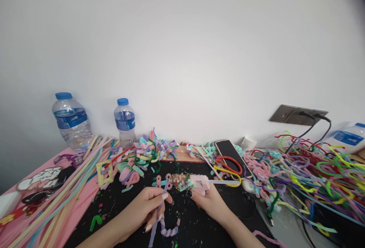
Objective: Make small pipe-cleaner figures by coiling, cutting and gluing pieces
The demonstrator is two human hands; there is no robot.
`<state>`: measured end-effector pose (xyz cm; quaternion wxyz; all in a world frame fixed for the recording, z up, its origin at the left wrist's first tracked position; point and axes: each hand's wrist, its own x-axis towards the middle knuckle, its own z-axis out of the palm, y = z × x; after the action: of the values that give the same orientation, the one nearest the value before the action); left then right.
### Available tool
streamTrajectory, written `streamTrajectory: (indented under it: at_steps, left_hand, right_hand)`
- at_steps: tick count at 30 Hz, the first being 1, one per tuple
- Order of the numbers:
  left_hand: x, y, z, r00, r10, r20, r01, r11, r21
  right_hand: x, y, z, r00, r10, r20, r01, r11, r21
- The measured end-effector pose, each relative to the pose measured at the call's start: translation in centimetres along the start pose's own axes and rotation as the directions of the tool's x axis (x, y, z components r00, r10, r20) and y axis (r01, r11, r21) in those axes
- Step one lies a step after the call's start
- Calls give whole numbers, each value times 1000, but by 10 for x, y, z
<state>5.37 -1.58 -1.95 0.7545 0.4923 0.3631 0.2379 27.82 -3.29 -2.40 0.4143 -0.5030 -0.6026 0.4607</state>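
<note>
My right hand [203, 198] grips a pale pink hot glue gun [201, 182]. A whitish glue stick [225, 182] juts from its back end, and its front is crusted with colourful fuzz [182, 182]. Pinched between the fingers of my left hand [152, 204] is a purple pipe cleaner [153, 232] that hangs down past the hand. A twisted lilac pipe cleaner piece [169, 232] curls below the same hand. Pink loops [159, 180] with a teal bit show just above my left fingers, close to the gun's front; whether they join the purple piece, I cannot tell.
A black mat [114, 217] strewn with scraps lies under my hands. Pipe cleaner bundles [71, 187] lie left, and a tangled heap [308, 175] right. Water bottles [124, 122] and a phone [232, 156] stand or lie along the back, near a wall socket [293, 115] with plugged cables.
</note>
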Motion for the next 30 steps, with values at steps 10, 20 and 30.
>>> streamTrajectory:
  at_steps: [10,20,30]
  left_hand:
    - [1,0,-1,1000,5,-17,-6,1000,-14]
    - [2,-2,-2,1000,17,-12,-17,999,-35]
    - [2,-3,-2,1000,8,-15,-9,999,-38]
  right_hand:
    - [-1,1,0,1000,-19,11,20,999,-30]
    - [-1,3,-3,996,-66,66,71,995,-75]
    - [-1,7,-5,989,-103,107,117,983,-139]
